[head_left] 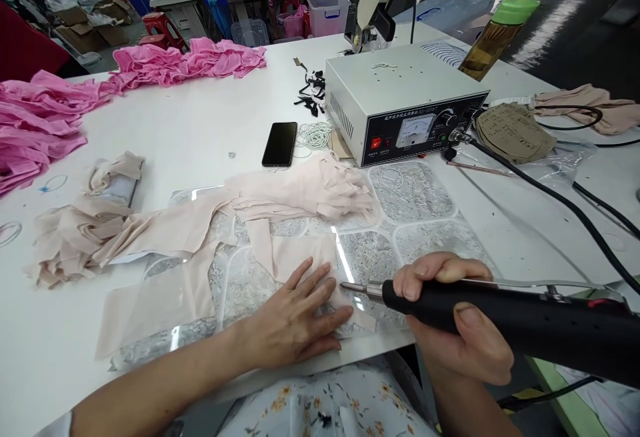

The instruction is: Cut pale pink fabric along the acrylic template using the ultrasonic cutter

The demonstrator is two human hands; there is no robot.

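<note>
My left hand (300,317) lies flat with fingers spread on a strip of beige fabric (300,254) over a patterned mat (425,190). My right hand (450,317) is wrapped round a black handheld ultrasonic cutter (500,310). The cutter's pointed metal tip is just right of my left fingertips, close to the fabric edge; whether it touches I cannot tell. A stack of beige pieces (305,190) lies behind my left hand. More beige fabric (80,230) is bunched at the left, with a strip running toward the mat.
A control box (400,104) stands at the back right, its black cable (560,204) running to the cutter. Nearby are a phone (280,144), a bottle (500,37) and brown round pieces (515,132). Pink fabric (175,67) lines the far left edge.
</note>
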